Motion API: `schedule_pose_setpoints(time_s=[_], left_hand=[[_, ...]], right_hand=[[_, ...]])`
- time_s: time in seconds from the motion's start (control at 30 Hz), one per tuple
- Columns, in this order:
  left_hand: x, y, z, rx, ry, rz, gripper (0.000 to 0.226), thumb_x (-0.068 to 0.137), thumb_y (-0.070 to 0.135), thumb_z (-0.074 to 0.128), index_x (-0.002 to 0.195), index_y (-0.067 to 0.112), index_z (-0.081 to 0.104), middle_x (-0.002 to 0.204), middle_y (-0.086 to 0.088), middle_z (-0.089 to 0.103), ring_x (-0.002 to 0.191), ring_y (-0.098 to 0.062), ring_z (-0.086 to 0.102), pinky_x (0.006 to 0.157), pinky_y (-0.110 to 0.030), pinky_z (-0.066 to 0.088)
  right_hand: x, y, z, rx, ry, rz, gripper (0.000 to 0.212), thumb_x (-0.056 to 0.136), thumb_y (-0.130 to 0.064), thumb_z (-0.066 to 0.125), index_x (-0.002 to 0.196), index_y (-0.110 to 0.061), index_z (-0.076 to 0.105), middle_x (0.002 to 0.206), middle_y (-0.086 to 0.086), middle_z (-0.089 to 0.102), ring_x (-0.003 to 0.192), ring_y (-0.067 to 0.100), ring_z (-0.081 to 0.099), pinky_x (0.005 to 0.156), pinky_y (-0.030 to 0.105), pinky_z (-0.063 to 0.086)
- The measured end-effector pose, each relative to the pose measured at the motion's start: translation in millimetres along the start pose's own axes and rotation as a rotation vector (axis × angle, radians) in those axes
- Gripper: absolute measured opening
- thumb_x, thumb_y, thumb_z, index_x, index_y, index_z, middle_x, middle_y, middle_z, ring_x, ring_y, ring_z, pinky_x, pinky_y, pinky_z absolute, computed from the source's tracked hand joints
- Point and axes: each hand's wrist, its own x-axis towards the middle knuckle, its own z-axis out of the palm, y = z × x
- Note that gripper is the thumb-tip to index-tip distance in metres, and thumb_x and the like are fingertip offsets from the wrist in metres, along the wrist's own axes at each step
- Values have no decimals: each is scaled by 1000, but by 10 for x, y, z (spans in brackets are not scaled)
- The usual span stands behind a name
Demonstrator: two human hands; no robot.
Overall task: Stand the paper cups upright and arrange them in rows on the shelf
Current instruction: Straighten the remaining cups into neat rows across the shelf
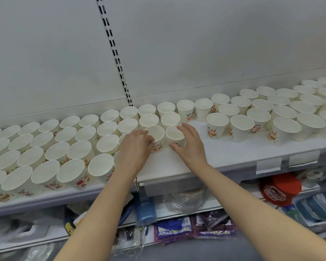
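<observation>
Head view — hands each cup one upright cup, left (134, 147), right (188, 146), packed rows (45, 147) crowding leftward.

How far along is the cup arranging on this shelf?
Well along. The left block of cups and right group stand upright in rows. The left hand and right hand each hold a middle cup. A bare shelf gap remains.

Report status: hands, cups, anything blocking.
Left hand grips one upright cup; right hand cups its neighbour. Shelf gap ahead bare.
</observation>
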Motion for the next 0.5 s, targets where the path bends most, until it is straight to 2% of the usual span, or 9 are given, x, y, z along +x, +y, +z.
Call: schedule_pose_setpoints(time_s=[0.13,0.2,0.27,0.33,0.43,0.5], left_hand=[[-28,188,-32,-121,87,28,37,82,33,74,116,20,70,131,-3,61,122,-25,53,98,-35,39],[-1,393,-33,-177,112,59,38,82,32,74,118,22,68,132,0,61,121,-23,53,99,-35,39],[76,687,32,-227,84,80,37,85,32,71,120,25,67,133,4,59,122,-20,52,99,-32,38],[197,974,149,-287,30,94,37,86,33,69,122,27,65,133,7,59,122,-17,52,98,-32,40],[403,1400,416,-383,-69,79,40,86,28,70,125,23,63,136,5,56,125,-15,50,101,-31,39],[535,1587,597,-413,-117,53,40,84,23,72,122,19,63,138,0,53,128,-18,47,102,-33,38]], right_hand=[[-69,97,-207,30,19,-12,64,81,-40,72,136,-18,48,146,-2,42,135,13,33,106,17,23],[-114,217,-405,13,143,-61,54,84,-34,71,130,-14,54,136,1,52,126,15,42,105,24,33],[-153,407,-667,-31,291,-83,41,85,-26,71,121,-10,61,121,4,62,114,19,49,97,31,41],[-160,602,-900,-96,403,-75,32,84,-21,70,114,-8,65,112,5,66,106,23,52,93,28,38],[-145,887,-1254,-136,409,-25,29,83,-14,71,112,-10,65,111,4,65,105,28,53,92,21,31],[-103,1040,-1423,-137,358,-10,30,81,-14,72,110,-11,65,110,4,64,104,27,53,93,22,30]])
